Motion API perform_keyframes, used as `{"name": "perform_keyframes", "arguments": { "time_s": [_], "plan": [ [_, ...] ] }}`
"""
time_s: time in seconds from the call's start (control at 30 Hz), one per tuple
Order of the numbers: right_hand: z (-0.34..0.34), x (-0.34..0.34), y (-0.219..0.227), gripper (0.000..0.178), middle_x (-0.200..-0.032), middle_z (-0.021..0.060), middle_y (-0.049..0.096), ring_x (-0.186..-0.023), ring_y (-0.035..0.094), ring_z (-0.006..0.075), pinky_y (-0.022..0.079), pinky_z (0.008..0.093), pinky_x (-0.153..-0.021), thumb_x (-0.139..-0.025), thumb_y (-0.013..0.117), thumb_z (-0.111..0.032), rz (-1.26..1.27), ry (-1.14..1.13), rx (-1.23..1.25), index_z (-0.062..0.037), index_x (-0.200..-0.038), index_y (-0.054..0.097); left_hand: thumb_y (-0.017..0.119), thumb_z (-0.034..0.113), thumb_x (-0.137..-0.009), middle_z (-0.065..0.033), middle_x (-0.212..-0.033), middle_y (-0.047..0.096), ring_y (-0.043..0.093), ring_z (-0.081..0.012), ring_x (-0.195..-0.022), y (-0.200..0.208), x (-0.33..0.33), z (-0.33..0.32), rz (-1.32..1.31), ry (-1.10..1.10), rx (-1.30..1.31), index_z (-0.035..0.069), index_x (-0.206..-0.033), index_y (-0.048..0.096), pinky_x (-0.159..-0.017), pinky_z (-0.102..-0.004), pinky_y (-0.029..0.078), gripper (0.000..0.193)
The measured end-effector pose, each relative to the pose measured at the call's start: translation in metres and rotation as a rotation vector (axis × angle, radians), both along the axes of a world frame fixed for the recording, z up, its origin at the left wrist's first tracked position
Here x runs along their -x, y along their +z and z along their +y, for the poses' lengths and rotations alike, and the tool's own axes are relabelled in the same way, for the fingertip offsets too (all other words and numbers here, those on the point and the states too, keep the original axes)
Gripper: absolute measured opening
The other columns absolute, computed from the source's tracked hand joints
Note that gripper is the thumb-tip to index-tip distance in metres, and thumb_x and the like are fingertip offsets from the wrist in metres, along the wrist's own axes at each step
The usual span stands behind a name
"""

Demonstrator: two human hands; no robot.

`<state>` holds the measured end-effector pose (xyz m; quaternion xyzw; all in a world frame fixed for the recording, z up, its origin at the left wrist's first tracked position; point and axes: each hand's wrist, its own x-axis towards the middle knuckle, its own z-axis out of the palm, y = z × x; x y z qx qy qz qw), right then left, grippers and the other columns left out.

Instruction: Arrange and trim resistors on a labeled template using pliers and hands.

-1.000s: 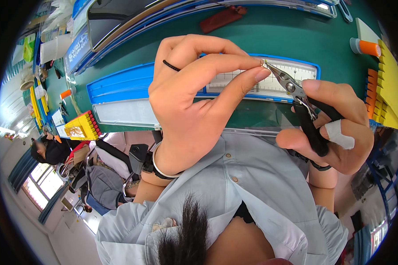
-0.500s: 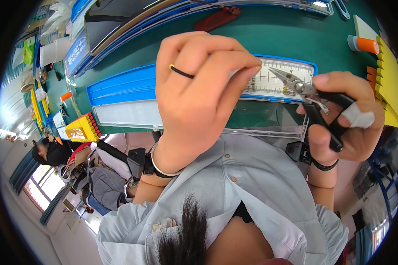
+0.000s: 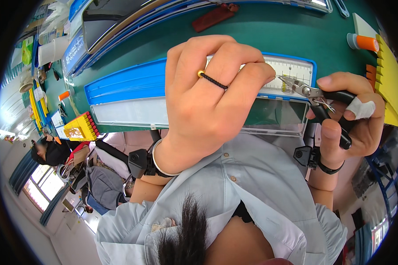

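Observation:
My left hand (image 3: 212, 97) is closed in a pinch, thumb and forefinger together; whatever they hold is too small to make out. A black cord ring with a gold bead circles one of its fingers. My right hand (image 3: 369, 128) grips needle-nose pliers (image 3: 311, 92) by their black handles, and white tape wraps one finger. The plier tips point left, close beside my left fingertips. Below both hands lies a long blue case (image 3: 124, 84) with its clear lid (image 3: 132, 113) folded toward me. A white ruled sheet (image 3: 301, 73) lines its right part, with small coil-like pieces (image 3: 288, 84) on it.
The table (image 3: 278, 31) is green. A dark-screened device (image 3: 112, 22) rests on blue cases at the far left, near a dark red object (image 3: 214, 17). An orange spool (image 3: 367, 43) and yellow stepped pieces (image 3: 389, 84) are at right, another yellow piece (image 3: 82, 127) at left.
Both hands have shifted slightly right and toward me. The plier tips have dropped lower and remain close to my left fingertips.

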<state>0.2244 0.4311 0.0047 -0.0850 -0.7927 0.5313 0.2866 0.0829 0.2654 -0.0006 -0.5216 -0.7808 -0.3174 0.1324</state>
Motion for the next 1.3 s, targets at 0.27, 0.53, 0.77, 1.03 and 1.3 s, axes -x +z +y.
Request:
{"name": "perform_keyframes", "arguments": {
  "time_s": [0.27, 0.53, 0.77, 1.03, 1.3],
  "plan": [
    [0.003, -0.001, -0.004, 0.047, -0.107, 0.0309, 0.064, -0.076, 0.064, 0.0191, 0.056, 0.0250, -0.057, -0.092, 0.075, -0.034, -0.014, 0.014, -0.091, -0.0028, -0.096, 0.041, 0.083, 0.005, -0.064, 0.0022, -0.093, 0.069, 0.059, -0.0235, -0.092, -0.002, -0.002, -0.001, -0.006, -0.013, 0.004, 0.012, -0.089, 0.076, -0.081, -0.0332, 0.047, 0.027],
    [0.033, 0.002, -0.007, 0.042, -0.107, 0.0272, 0.064, -0.077, 0.062, 0.0157, 0.052, 0.0220, -0.057, -0.093, 0.073, -0.032, -0.109, 0.070, -0.020, -0.0025, -0.094, 0.042, 0.070, 0.058, -0.075, -0.0078, -0.146, 0.054, 0.044, -0.0361, -0.140, 0.010, -0.012, -0.017, -0.292, -0.225, 0.417, 0.014, -0.141, 0.059, -0.114, -0.0592, 0.024, 0.080],
    [0.034, 0.003, -0.007, 0.046, -0.106, 0.0256, 0.064, -0.080, 0.061, 0.0153, 0.052, 0.0213, -0.057, -0.092, 0.074, -0.036, -0.199, 0.038, 0.072, -0.0028, -0.093, 0.042, 0.052, 0.073, -0.081, -0.0042, -0.149, 0.052, 0.042, -0.0356, -0.140, 0.001, -0.010, -0.022, -0.101, -0.227, 0.525, 0.016, -0.141, 0.061, -0.115, -0.0609, 0.021, 0.083],
    [0.030, 0.005, -0.006, 0.047, -0.103, 0.0266, 0.063, -0.079, 0.061, 0.0152, 0.053, 0.0208, -0.055, -0.092, 0.074, -0.038, -0.212, -0.010, 0.127, -0.0047, -0.091, 0.040, 0.044, 0.076, -0.084, -0.0024, -0.149, 0.052, 0.045, -0.0334, -0.138, 0.002, -0.007, -0.021, -0.059, -0.231, 0.588, 0.019, -0.138, 0.064, -0.116, -0.0608, 0.020, 0.081],
    [0.033, 0.000, -0.005, 0.046, -0.100, 0.0282, 0.064, -0.078, 0.061, 0.0170, 0.052, 0.0206, -0.050, -0.094, 0.072, -0.039, -0.247, -0.031, 0.044, -0.0045, -0.089, 0.041, 0.045, 0.075, -0.085, -0.0022, -0.148, 0.053, 0.046, -0.0327, -0.136, 0.002, -0.008, -0.020, -0.082, -0.219, 0.580, 0.021, -0.135, 0.067, -0.117, -0.0582, 0.019, 0.077]
  ]
}}
